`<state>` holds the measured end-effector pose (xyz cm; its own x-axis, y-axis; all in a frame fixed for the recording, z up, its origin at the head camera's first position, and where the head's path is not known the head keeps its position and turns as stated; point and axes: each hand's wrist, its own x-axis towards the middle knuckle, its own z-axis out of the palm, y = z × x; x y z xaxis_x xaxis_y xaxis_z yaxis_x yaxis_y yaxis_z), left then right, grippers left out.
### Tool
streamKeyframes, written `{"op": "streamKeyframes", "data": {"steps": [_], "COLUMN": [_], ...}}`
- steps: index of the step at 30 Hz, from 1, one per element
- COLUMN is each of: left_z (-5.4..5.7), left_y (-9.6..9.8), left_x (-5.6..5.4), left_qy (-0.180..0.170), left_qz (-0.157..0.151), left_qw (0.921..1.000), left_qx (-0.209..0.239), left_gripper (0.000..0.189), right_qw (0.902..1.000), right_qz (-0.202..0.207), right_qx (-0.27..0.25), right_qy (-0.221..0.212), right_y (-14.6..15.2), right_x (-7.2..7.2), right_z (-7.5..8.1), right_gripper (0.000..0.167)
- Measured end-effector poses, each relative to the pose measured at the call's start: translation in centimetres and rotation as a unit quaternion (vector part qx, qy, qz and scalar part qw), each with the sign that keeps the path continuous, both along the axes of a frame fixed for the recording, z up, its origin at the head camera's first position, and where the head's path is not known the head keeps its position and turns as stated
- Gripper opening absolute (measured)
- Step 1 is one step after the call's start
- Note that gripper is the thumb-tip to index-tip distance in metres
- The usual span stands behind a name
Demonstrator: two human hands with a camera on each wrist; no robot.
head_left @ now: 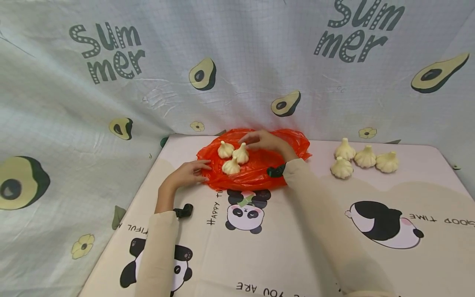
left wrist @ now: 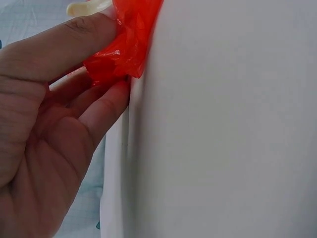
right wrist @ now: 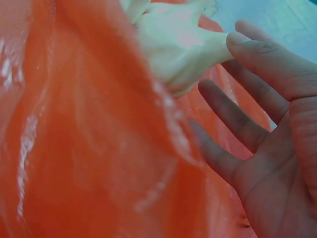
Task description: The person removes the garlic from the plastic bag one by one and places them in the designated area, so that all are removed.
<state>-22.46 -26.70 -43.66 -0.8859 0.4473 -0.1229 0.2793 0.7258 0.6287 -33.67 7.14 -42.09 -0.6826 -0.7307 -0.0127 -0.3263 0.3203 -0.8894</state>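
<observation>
On a crumpled red plastic bag (head_left: 256, 165) sit three cream-coloured garlic bulbs: one at the back (head_left: 225, 149), one in front (head_left: 231, 166) and one to the right (head_left: 241, 154). My left hand (head_left: 188, 173) is at the bag's left edge; the left wrist view shows the red film (left wrist: 130, 42) caught between thumb and fingers. From the right, my right hand (head_left: 265, 141) reaches over the bag. Close up, its thumb tip lies on the neck of a garlic bulb (right wrist: 171, 44), one finger passes behind that neck, and the other fingers spread loosely.
Right of the bag stands a group of several more garlic bulbs (head_left: 365, 156). The table is covered by a pale panda-print cloth (head_left: 297, 255). A hanging curtain (head_left: 241, 41) with avocado prints closes off the back and left side.
</observation>
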Motion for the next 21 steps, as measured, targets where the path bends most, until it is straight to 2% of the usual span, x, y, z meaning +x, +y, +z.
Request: {"op": "streamKeyframes", "data": {"steps": [5,12,21], "left_z": [0.05,0.00,-0.18], "left_y": [-0.04,-0.21,-0.15], "left_x": [0.01,-0.02,-0.11], "left_qy": [0.002,0.005,-0.002], "left_qz": [-0.005,-0.011,-0.007], "left_qw": [1.0000,0.9999,1.0000], "left_qx": [-0.003,0.001,0.000], "left_gripper": [0.038,0.038,0.037], "right_qw": [0.9999,0.9999,0.9986], "right_qz": [-0.013,-0.010,0.005], "right_qx": [0.003,0.011,0.036], "right_qy": [-0.011,-0.008,0.038], "right_y": [-0.15,-0.57,-0.90], "right_x": [-0.03,-0.08,-0.14], "right_z": [-0.65,-1.11,-0.81], "right_gripper": [0.036,0.037,0.038]}}
